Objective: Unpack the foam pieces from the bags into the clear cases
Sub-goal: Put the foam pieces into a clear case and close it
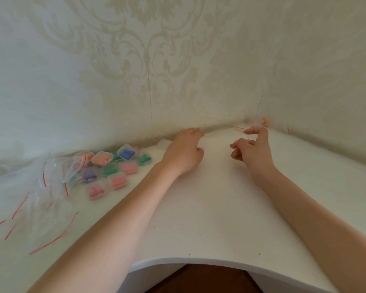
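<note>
Now both hands reach toward the counter (209,208) corner for another bag: left hand (185,153) loosely curled, empty; right hand (253,149) seemingly pinching something pink.

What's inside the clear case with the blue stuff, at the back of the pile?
Blue foam pieces fill the clear case, seen through its shut lid. Their number is too blurred to count, and the case hides whatever lies underneath it.

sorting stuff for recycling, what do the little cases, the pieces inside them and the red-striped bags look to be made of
Cases: likely hard clear plastic, glossy; the colours inside show through.
Pieces, such as the blue ones: probably soft foam, matte, in solid blue, orange, green, pink and purple.
Bags: thin clear plastic film, crinkled and shiny, with red strips.
</note>
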A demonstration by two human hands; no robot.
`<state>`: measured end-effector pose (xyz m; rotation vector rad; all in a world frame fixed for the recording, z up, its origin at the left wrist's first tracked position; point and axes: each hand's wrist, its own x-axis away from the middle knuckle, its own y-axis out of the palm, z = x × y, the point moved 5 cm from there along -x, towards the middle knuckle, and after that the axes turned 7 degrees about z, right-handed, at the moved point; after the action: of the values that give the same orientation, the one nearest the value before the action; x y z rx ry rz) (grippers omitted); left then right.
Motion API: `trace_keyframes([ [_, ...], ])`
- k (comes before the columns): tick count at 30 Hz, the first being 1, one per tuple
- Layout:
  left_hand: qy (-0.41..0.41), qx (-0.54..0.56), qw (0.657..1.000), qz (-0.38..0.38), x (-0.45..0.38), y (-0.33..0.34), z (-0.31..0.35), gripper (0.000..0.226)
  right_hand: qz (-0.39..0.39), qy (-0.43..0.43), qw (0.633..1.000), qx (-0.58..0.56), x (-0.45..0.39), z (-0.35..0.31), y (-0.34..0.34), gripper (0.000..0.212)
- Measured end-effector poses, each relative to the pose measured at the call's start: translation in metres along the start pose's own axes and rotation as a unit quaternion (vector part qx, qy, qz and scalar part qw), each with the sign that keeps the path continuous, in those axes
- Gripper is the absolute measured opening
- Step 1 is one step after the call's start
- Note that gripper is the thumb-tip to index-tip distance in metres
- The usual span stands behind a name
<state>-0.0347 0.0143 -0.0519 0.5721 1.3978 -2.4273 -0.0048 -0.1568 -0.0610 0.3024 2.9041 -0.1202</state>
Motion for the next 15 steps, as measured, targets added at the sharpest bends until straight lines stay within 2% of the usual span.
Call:
trace_keyframes([
  [2,0.002,-0.092,0.993,-0.08,0.007,0.005,-0.005,0.045,-0.005,-0.012,0.999,0.035,-0.002,-0.001,0.0,0.022],
  [4,-0.029,-0.102,0.99,-0.096,0.01,0.007,-0.009,0.041,-0.022,-0.027,0.997,0.063,-0.002,-0.001,0.004,0.03],
  [7,-0.022,-0.078,0.996,-0.041,0.008,0.002,-0.01,0.038,-0.047,-0.011,0.996,0.081,-0.001,0.003,0.009,0.033],
  [11,-0.005,0.029,0.998,0.06,0.007,-0.005,-0.003,0.041,-0.077,0.051,0.994,0.051,0.003,0.001,0.014,0.033],
  [15,0.088,0.052,0.99,0.095,0.01,-0.003,0.017,0.039,-0.097,0.03,0.988,0.118,0.006,-0.004,0.014,0.036],
])
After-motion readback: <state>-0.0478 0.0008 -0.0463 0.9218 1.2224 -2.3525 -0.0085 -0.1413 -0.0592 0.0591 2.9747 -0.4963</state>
